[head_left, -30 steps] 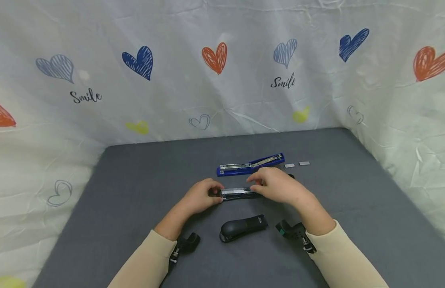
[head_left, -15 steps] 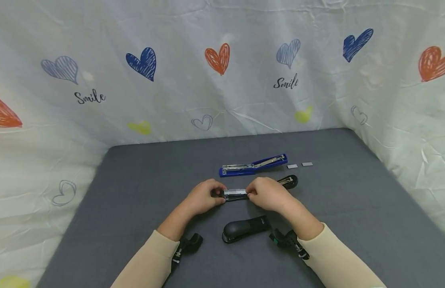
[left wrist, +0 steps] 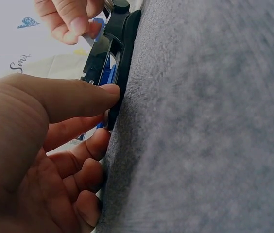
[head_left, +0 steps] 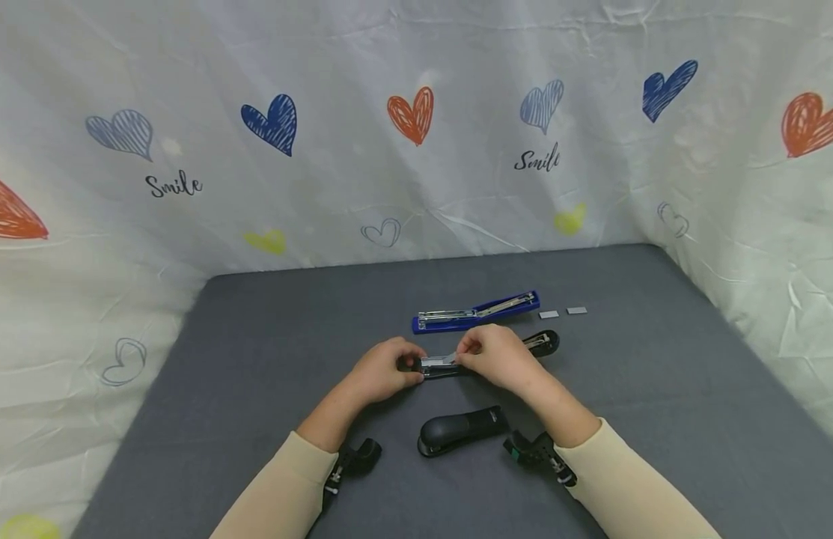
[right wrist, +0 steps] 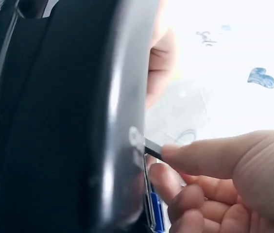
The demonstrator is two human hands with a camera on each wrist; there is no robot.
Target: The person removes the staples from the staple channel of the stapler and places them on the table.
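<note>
Compared with half a second ago, the right hand (head_left: pixel 500 358) has lifted a little and now pinches a small strip of staples (head_left: pixel 448 358) between thumb and forefinger, with its near end over the metal channel. The left hand (head_left: pixel 382 370) grips the left end of the opened black stapler (head_left: pixel 486 355), thumb on top and fingers curled beside it, probably to keep the body from sliding on the bench (head_left: pixel 254 352). In the right wrist view the strip meets the edge of the black body.

Just behind lies an opened blue stapler (head_left: pixel 475 311), with 2 loose staple strips (head_left: pixel 562 312) to its right. Nearer the person, a closed black stapler (head_left: pixel 462 430) lies between the forearms. Nothing blocks the channel, as far as I can see.
</note>
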